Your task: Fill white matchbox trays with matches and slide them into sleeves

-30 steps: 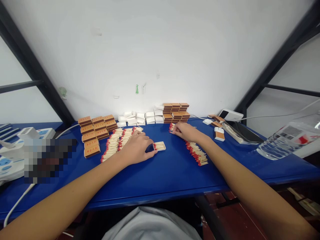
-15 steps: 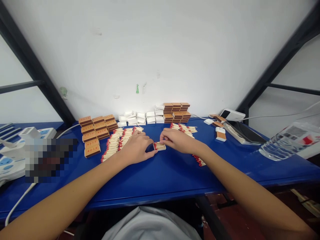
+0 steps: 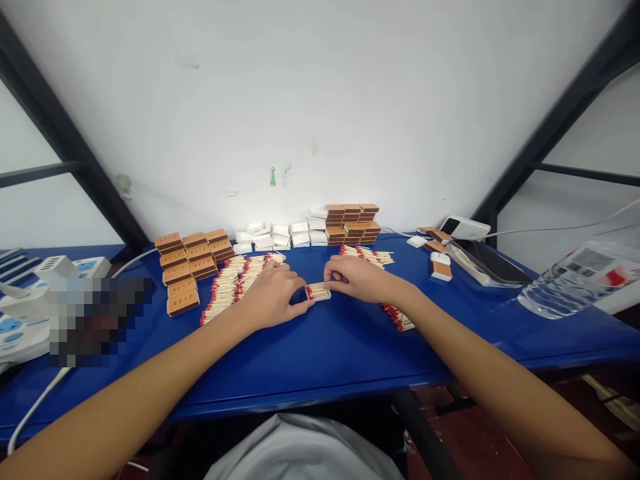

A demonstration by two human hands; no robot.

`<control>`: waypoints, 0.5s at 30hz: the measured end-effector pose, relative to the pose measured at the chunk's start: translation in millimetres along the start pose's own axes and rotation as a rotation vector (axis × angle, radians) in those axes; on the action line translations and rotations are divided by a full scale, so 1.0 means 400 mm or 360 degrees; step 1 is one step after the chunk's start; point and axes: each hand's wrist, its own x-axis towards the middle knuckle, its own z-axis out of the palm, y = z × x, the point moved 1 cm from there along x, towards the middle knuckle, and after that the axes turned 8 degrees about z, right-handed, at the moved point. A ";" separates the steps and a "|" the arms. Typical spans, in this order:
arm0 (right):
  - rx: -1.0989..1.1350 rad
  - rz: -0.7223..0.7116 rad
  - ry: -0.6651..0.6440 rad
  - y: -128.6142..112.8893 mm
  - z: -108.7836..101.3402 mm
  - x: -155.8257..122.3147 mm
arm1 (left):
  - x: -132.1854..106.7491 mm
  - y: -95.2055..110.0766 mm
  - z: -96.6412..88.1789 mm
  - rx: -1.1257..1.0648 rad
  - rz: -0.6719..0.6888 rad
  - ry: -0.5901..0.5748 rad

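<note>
A small open matchbox tray (image 3: 319, 291) with red-tipped matches in it lies on the blue table (image 3: 330, 347). My left hand (image 3: 273, 293) pinches the tray's left end with curled fingers. My right hand (image 3: 357, 277) is closed at the tray's right end, fingertips pressed on the matches. Rows of loose matches (image 3: 227, 287) lie behind my left hand. More loose matches (image 3: 373, 255) lie past my right hand and under its wrist.
Stacks of orange matchboxes stand at the left (image 3: 193, 260) and at the back (image 3: 353, 223), with white inner trays (image 3: 280, 237) between. A phone (image 3: 493, 263), a white charger (image 3: 463, 228) and a plastic bottle (image 3: 565, 287) are at the right. A power strip (image 3: 30, 300) sits at the left.
My right hand came from the far match pile to the tray's right end, bringing matches. My left hand stayed on the tray.
</note>
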 end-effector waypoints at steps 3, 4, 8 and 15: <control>0.0019 -0.0029 0.0003 0.004 -0.004 0.003 | 0.000 0.000 0.000 0.0016 -0.0008 0.0006; 0.0026 -0.0031 0.0024 0.008 -0.007 0.005 | 0.000 0.000 0.000 0.0014 -0.0008 0.0008; -0.0091 0.0150 0.0262 0.059 -0.030 0.018 | -0.001 0.000 -0.001 -0.0012 -0.0002 0.0013; -0.0363 0.0464 0.0225 0.161 -0.050 0.033 | -0.004 -0.002 0.001 -0.0013 -0.0002 0.0036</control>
